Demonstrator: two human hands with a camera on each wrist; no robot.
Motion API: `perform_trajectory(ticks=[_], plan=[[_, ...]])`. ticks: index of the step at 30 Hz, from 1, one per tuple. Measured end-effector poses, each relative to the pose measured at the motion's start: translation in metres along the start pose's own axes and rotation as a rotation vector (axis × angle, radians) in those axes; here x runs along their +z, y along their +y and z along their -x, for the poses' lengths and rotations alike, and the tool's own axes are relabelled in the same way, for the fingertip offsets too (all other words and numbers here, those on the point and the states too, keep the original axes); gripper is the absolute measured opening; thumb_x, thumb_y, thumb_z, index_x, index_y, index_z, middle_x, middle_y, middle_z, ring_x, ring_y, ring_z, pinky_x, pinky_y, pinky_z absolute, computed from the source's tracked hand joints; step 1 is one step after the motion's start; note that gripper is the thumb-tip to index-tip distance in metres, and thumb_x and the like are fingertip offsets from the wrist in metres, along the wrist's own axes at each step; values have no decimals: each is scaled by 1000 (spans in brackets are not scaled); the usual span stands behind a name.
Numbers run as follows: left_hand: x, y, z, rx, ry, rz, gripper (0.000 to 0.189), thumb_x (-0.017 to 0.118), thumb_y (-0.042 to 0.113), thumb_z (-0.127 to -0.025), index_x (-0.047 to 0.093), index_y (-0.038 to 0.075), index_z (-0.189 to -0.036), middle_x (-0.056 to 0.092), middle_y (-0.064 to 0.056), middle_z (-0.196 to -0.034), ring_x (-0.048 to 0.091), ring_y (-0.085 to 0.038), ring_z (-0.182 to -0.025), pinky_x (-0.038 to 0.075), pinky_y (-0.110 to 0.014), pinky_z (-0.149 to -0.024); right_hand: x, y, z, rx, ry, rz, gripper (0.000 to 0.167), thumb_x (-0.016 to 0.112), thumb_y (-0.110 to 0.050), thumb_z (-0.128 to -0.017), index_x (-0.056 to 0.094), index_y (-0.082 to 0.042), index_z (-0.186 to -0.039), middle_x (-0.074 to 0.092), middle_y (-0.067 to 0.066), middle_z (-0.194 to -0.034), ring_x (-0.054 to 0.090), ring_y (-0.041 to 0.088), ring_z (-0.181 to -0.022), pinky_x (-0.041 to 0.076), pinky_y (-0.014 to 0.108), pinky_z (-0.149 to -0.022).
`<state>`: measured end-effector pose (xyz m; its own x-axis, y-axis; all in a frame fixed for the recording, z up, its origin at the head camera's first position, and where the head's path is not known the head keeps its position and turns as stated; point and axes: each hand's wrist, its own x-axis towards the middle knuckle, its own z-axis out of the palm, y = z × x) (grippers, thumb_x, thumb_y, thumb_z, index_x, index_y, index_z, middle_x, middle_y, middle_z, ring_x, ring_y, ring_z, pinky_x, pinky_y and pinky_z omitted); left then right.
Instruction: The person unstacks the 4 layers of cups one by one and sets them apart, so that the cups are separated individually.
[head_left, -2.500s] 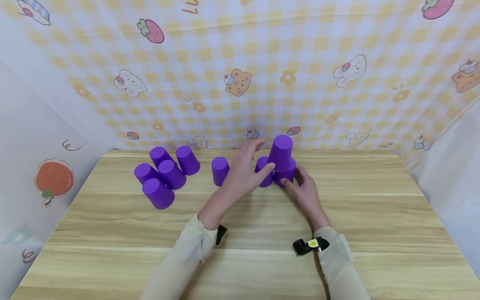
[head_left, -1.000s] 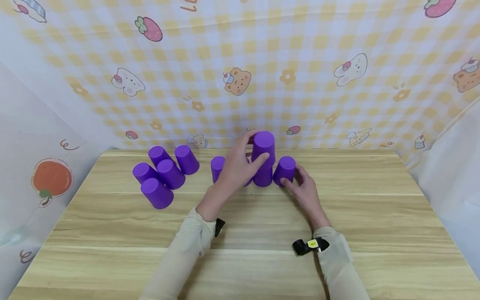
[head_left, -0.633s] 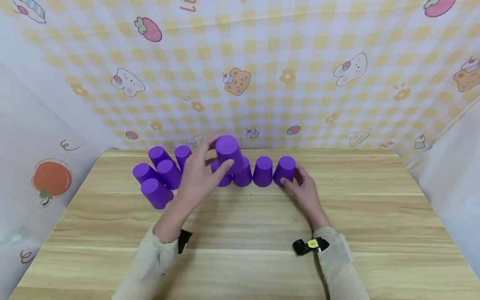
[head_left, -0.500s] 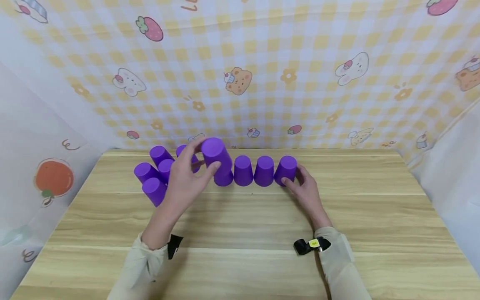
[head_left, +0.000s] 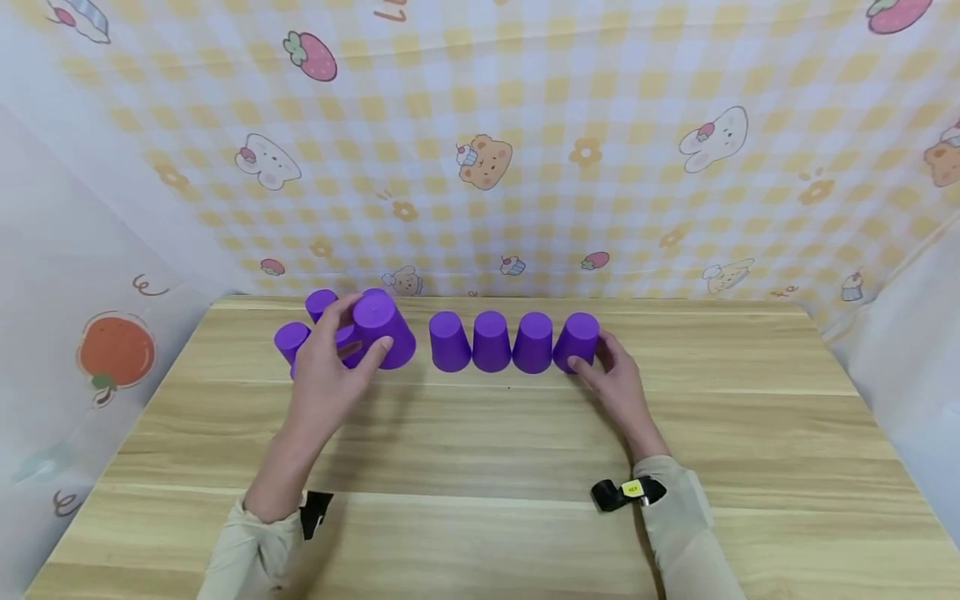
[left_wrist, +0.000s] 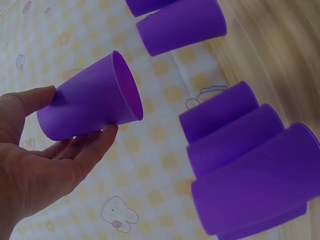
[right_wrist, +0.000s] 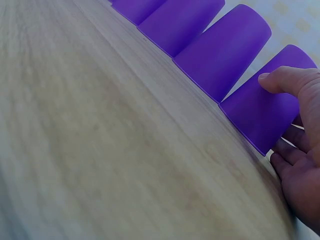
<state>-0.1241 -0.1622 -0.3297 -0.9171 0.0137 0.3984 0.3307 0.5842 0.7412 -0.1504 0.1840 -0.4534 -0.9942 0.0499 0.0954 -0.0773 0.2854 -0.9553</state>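
My left hand (head_left: 324, 379) grips an upside-down purple cup (head_left: 386, 333) between thumb and fingers, raised off the table; the left wrist view shows this cup (left_wrist: 92, 100) with its open rim facing away from the palm. Upside-down purple cups stand in a row at the back middle, among them the leftmost cup (head_left: 450, 343). At the row's right end my right hand (head_left: 617, 385) holds the last cup (head_left: 576, 342), thumb in front and fingers behind, its rim on the table. In the right wrist view, that cup (right_wrist: 272, 100) stands right beside its neighbour (right_wrist: 225, 52).
Behind and left of my left hand stands a group of several more upside-down purple cups (head_left: 291, 340), partly hidden by it. The wooden table (head_left: 480, 500) ends at a yellow checked cloth (head_left: 555, 92) hung at the back.
My left hand has moved left from above the row's right end, carrying a purple cup past the row toward the left group. My right hand has stayed at the end cup.
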Motion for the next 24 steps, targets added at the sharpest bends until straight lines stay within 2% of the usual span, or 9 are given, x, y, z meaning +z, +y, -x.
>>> perform_trajectory(ticks=[9,19,24], plan=[[-7,-15,8,-96,-32,5,55,69,8,-83,43,1,-131,54,-19,-121,55,-36,-106,50,-47,-85,-1,1,0,14,-3,-2,64,69,-24,-85,39,-2,-138,44,18,-137,37,31,-129,28,39,-108],[-9,-28,15,-123,-34,-20,55,69,4,-82,44,-1,-130,54,-22,-121,55,-39,-106,51,-48,-84,-1,-1,0,26,-13,-13,64,68,-23,-86,38,-3,-139,42,18,-138,36,30,-130,27,38,-109],[-8,-36,18,-117,-37,-58,56,69,3,-81,43,-3,-130,54,-24,-121,55,-41,-106,50,-49,-84,-1,-17,4,41,-21,-7,61,66,-16,-87,37,1,-138,41,22,-138,34,33,-130,26,41,-109]])
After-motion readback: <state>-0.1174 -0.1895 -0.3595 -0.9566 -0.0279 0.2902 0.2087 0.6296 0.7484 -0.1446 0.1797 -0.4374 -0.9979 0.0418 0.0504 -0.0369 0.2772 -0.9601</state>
